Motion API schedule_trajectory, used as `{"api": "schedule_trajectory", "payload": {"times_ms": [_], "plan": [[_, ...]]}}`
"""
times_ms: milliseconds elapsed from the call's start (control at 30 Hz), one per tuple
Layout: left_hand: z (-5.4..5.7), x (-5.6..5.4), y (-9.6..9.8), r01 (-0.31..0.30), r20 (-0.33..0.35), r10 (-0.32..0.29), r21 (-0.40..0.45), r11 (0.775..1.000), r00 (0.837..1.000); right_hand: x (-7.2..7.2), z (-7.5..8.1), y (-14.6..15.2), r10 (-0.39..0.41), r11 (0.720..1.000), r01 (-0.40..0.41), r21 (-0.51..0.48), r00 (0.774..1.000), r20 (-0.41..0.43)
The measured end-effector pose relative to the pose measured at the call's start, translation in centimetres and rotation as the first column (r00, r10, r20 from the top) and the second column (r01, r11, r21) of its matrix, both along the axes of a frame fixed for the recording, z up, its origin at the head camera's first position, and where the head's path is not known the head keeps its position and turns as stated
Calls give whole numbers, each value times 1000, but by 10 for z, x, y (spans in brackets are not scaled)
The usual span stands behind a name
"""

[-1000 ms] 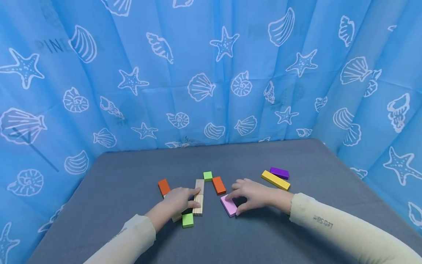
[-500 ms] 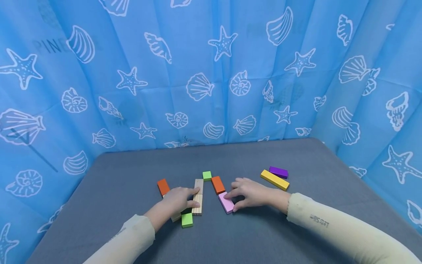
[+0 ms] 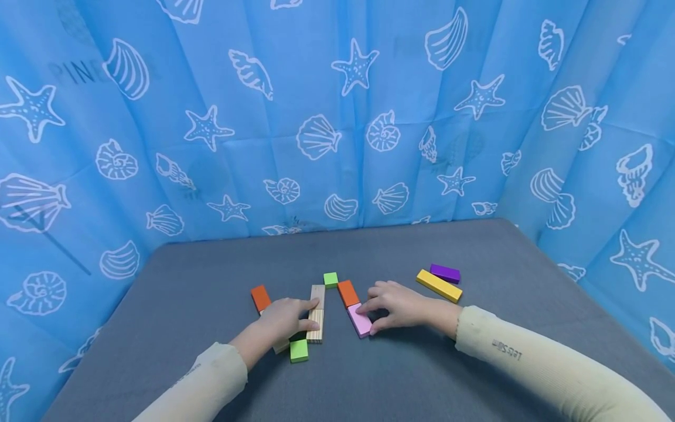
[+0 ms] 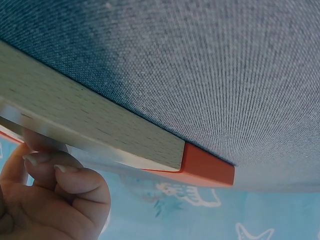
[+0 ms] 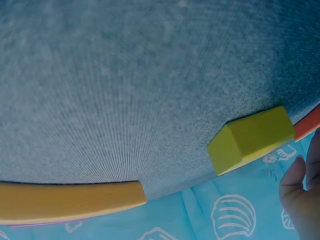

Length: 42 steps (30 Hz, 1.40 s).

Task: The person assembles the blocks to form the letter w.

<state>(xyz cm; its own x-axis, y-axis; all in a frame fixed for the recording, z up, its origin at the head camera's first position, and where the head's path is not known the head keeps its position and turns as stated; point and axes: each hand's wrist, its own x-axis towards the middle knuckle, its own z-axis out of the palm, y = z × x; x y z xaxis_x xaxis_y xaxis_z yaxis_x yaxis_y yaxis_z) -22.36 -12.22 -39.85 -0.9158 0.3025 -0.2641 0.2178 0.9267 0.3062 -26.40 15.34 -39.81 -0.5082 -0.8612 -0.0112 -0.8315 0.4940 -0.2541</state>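
My right hand (image 3: 398, 306) pinches a pink block (image 3: 360, 321) by its right side, thumb at the near corner and index finger near the far end. The pink block lies end to end with an orange block (image 3: 347, 293). Over two wooden blocks in a line, the far one (image 3: 317, 292) and the near one (image 3: 315, 334), my left hand (image 3: 282, 319) rests its index finger and thumb. Beneath that hand runs another wooden block (image 4: 100, 110), meeting an orange block (image 4: 207, 167) at its far end; the hand partly hides it in the head view.
One light green block (image 3: 299, 350) sits at the near end of the wooden blocks, another (image 3: 330, 280) beyond the far end. At the right lie a yellow block (image 3: 439, 286) and a purple block (image 3: 445, 274). A blue shell-print curtain (image 3: 337, 117) encloses the grey table (image 3: 474, 375).
My right hand has slid the pink block away from me and slightly left, up to the end of the middle orange block. The left hand has stayed on the wooden blocks.
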Motion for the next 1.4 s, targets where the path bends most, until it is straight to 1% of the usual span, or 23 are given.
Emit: {"api": "schedule_trajectory", "payload": {"times_ms": [267, 633, 833, 900, 1000, 1100, 1233, 1300, 1400], "plan": [[1, 0, 2, 1, -6, -1, -15, 1000, 1000, -1, -1, 2, -9, 1000, 9, 2, 1000, 11], [3, 1, 4, 10, -9, -9, 11, 1000, 1000, 0, 1, 3, -27, 1000, 27, -2, 999, 32], [4, 0, 6, -3, 18, 2, 21, 1000, 1000, 0, 2, 6, -25, 999, 26, -22, 999, 44], [4, -2, 7, -8, 32, 8, 23, 1000, 999, 0, 3, 10, -35, 998, 37, -41, 998, 55], [5, -4, 8, -7, 40, 6, 28, 1000, 999, -2, 6, 19, -69, 995, 74, -68, 995, 65], [5, -5, 9, 10, 17, -10, 39, 999, 1000, -4, 11, 32, -109, 990, 114, -85, 992, 62], [5, -5, 16, 44, -52, -43, 15, 999, 998, -8, 17, 53, -130, 985, 133, -112, 991, 31], [6, -7, 23, 52, -78, -52, -6, 999, 996, -10, 21, 64, -149, 981, 150, -120, 989, 16], [7, -9, 39, 58, -112, -62, -38, 998, 992, -12, 24, 79, -198, 973, 200, -119, 980, 27]]}}
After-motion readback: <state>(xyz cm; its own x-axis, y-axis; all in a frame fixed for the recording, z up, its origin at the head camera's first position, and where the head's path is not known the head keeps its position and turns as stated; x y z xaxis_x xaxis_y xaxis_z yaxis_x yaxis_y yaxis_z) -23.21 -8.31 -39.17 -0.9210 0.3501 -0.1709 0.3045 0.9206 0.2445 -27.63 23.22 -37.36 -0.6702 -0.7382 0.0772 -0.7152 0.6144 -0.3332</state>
